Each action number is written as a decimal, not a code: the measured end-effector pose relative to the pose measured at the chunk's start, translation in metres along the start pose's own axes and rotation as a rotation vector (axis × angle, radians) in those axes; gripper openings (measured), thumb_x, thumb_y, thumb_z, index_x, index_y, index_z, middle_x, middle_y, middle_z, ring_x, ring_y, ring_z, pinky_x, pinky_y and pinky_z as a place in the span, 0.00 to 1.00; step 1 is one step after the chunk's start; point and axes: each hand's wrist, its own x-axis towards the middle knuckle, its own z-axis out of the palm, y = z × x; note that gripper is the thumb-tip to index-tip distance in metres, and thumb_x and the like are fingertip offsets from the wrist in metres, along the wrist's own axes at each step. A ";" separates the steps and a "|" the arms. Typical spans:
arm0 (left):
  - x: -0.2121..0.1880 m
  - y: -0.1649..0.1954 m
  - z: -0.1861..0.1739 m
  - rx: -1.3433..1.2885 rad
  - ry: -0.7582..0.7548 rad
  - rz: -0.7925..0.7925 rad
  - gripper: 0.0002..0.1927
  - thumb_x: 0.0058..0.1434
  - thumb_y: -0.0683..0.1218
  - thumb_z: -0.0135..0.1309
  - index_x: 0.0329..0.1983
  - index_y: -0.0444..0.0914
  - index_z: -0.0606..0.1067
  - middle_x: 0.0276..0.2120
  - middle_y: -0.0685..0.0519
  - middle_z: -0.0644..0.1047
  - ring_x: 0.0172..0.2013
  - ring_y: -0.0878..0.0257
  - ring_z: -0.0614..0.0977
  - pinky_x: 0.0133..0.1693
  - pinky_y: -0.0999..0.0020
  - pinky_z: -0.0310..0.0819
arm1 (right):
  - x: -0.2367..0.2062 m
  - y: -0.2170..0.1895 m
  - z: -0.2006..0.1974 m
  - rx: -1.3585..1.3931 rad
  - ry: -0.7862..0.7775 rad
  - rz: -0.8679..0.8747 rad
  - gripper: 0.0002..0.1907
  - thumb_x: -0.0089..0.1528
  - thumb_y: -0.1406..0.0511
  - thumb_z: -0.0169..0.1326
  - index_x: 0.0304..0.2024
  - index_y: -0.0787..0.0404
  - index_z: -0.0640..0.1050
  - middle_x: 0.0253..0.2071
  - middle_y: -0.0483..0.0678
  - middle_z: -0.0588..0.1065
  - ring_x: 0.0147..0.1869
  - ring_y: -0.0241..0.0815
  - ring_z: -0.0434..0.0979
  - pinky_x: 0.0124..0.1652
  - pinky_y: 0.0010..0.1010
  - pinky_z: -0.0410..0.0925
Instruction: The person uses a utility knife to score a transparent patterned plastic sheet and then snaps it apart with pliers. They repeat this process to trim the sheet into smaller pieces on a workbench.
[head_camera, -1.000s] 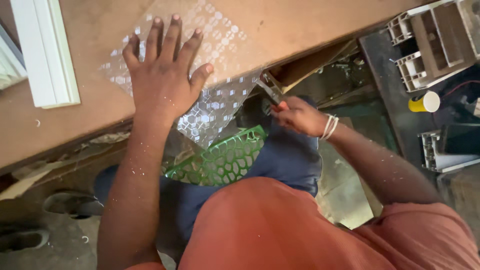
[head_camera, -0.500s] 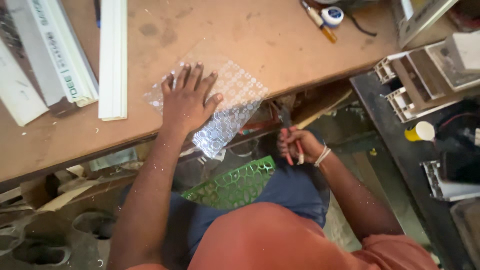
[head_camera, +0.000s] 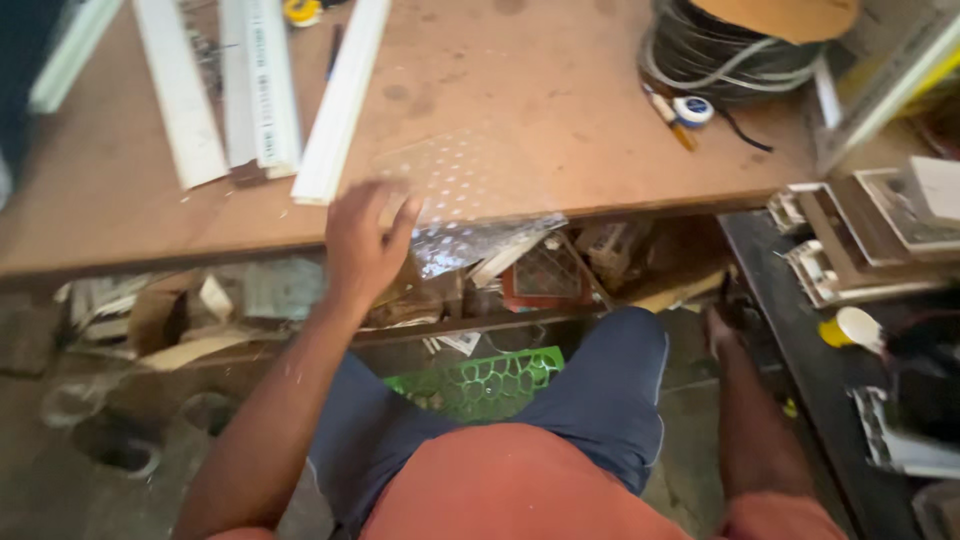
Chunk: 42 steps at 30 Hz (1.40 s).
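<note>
While the left hand hovers at the bench edge, fingers loosely spread and holding nothing, its tips lie just beside the clear patterned sheet, which overhangs that edge. Right hand: lowered beside the knee, blurred, grip cannot be told. Step judged: positioning the sheet; next move calls for a flat palm pressing it steady, white trim strips lying well clear.

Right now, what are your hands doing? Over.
Left hand open, beside clear patterned sheet at table edge. Right hand low by knee, blurred. White strips lie apart.
</note>
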 end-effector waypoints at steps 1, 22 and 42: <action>-0.022 0.005 -0.014 -0.024 0.019 -0.053 0.11 0.71 0.50 0.58 0.47 0.37 0.79 0.43 0.45 0.80 0.45 0.47 0.80 0.49 0.53 0.72 | -0.001 0.020 -0.004 -0.006 -0.007 0.036 0.22 0.66 0.57 0.35 0.32 0.68 0.72 0.27 0.59 0.69 0.26 0.52 0.67 0.31 0.52 0.69; 0.049 -0.052 0.025 0.124 -0.495 0.237 0.16 0.59 0.55 0.57 0.49 0.49 0.80 0.49 0.54 0.82 0.52 0.53 0.79 0.54 0.48 0.69 | -0.124 0.002 0.024 -0.232 0.127 -1.360 0.11 0.66 0.62 0.60 0.42 0.64 0.76 0.29 0.50 0.71 0.29 0.38 0.69 0.33 0.32 0.66; 0.059 -0.061 0.129 0.037 -0.496 0.236 0.25 0.65 0.64 0.53 0.57 0.44 0.78 0.62 0.43 0.72 0.63 0.44 0.71 0.62 0.47 0.63 | -0.027 -0.213 0.136 -0.697 0.193 -1.547 0.20 0.55 0.54 0.71 0.44 0.54 0.80 0.48 0.49 0.77 0.60 0.55 0.70 0.64 0.55 0.56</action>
